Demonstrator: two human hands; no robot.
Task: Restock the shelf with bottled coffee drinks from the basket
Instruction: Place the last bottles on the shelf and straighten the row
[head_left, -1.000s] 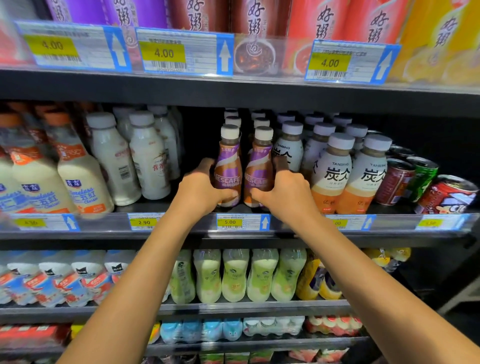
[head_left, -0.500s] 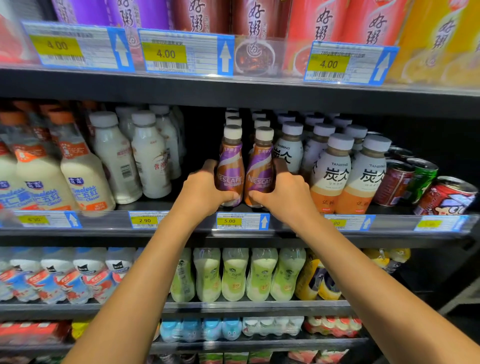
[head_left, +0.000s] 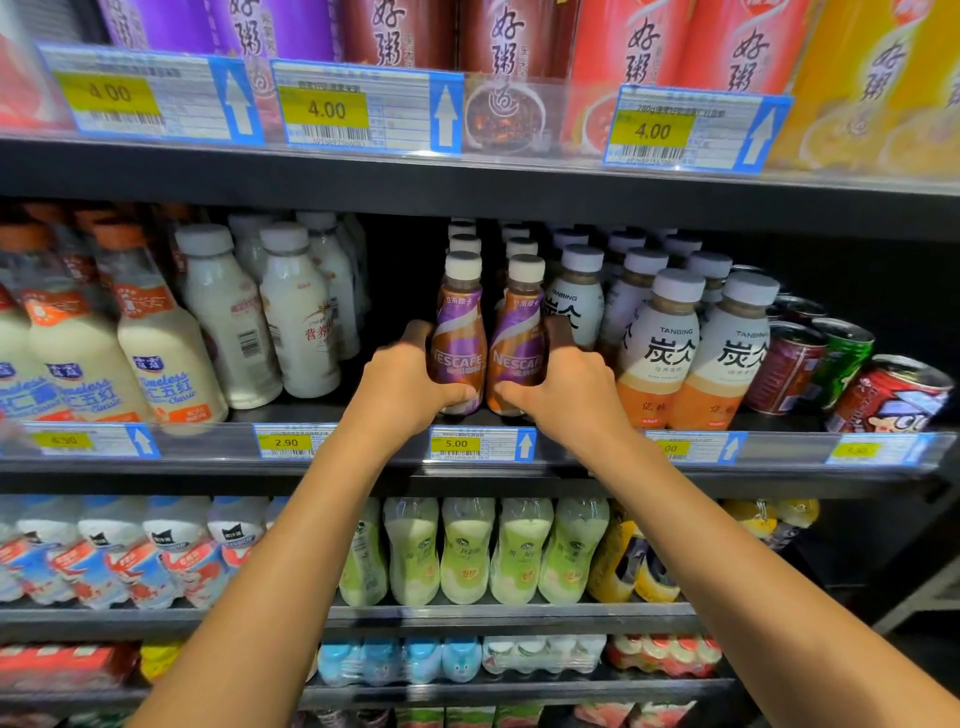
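Centre frame, the left hand curls round the left Nescafé bottle and the right hand round the right Nescafé bottle just beside it, probably to square both at the front of their rows; they stand on the dark shelf of a shop rack, basket out of view

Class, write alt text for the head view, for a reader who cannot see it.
The left hand and right hand each grip an upright Nescafe bottle, left bottle and right bottle, side by side at the front of a shelf. White bottles stand to their left, Tanbing bottles and cans to their right.
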